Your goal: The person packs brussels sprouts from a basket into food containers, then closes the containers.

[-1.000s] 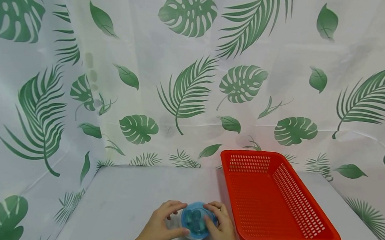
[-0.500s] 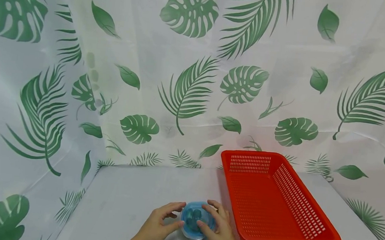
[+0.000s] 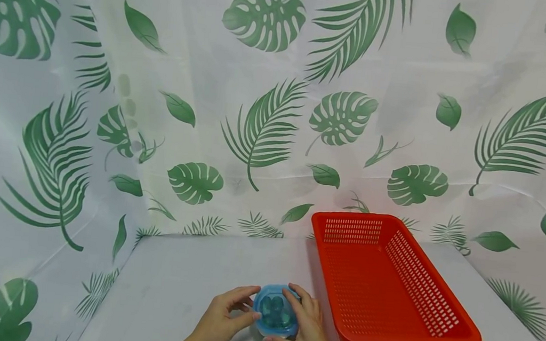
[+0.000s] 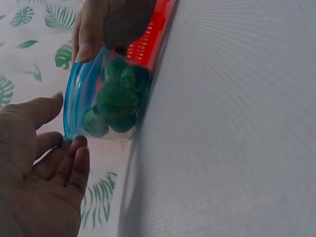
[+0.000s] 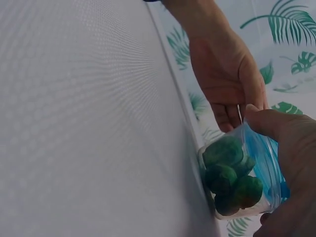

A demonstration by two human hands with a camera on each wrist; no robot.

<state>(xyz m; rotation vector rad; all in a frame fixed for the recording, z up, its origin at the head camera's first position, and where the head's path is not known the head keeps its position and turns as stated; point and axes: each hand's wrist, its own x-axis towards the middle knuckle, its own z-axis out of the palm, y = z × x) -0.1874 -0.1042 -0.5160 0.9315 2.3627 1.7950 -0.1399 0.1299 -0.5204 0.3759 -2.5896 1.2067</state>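
A clear plastic jar (image 4: 140,103) with a blue lid (image 3: 265,328) stands upright on the table, between my hands. Several dark green, lumpy round pieces (image 5: 232,173) show through its wall; their kind is unclear. My left hand (image 3: 220,319) curves its thumb and fingers about the lid's left edge, seen close in the left wrist view. From the other side my right hand (image 3: 308,331) grips the lid, index finger over the far rim and thumb at the near edge. In the right wrist view, the right thumb (image 5: 269,121) lies along the lid's edge.
Just right of the jar stands a long red perforated plastic basket (image 3: 370,285), its bare floor showing. White sheeting with green leaf prints (image 3: 267,127) hangs behind and at both sides of the white table (image 3: 173,275).
My right thumb has moved from the top of the lid to its near edge. My left hand has shifted only slightly beside the rim. The basket stays put.
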